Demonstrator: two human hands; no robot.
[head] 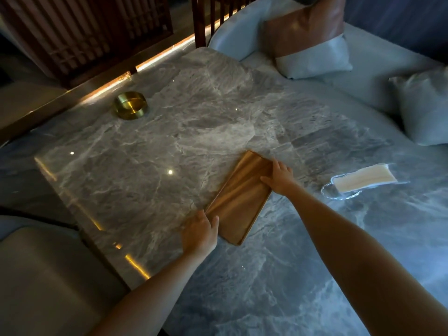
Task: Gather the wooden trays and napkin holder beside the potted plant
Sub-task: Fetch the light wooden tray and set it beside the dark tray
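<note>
A long rectangular wooden tray lies diagonally on the grey marble table, near its middle. My left hand grips the tray's near left corner, thumb on top of the rim. My right hand holds the tray's right long edge, fingers lying over the rim onto the tray's inside. Whether it is one tray or a stack I cannot tell. No potted plant and no napkin holder are in view.
A round brass ashtray sits at the table's far left. A white face mask in a clear wrapper lies to the right. Cushions rest on the grey sofa behind; a padded seat stands at the left.
</note>
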